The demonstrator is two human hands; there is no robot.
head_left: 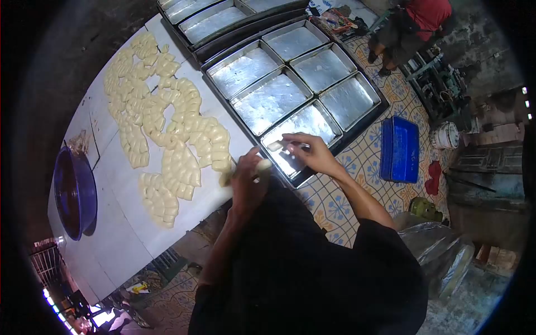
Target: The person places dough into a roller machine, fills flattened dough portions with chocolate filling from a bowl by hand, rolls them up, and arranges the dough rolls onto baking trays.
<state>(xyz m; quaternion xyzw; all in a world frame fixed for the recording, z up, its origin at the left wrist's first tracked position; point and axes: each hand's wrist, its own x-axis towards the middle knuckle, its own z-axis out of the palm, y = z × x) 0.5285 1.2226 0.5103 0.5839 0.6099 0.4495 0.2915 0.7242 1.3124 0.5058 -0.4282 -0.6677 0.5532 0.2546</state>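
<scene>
The left forearm rises from below, its hand (249, 176) upright by the table edge, fingers curled round a pale dough piece (263, 164). The right forearm slants up and leftward from a black sleeve (378, 245) — its hand (312, 155) over the nearest pan (322, 132), fingers pointing left. A second dough piece (275, 146) sits at those fingertips; whether they grip it, I cannot tell. Blue marks on a white sheet (319, 5) up top — too small to read.
</scene>
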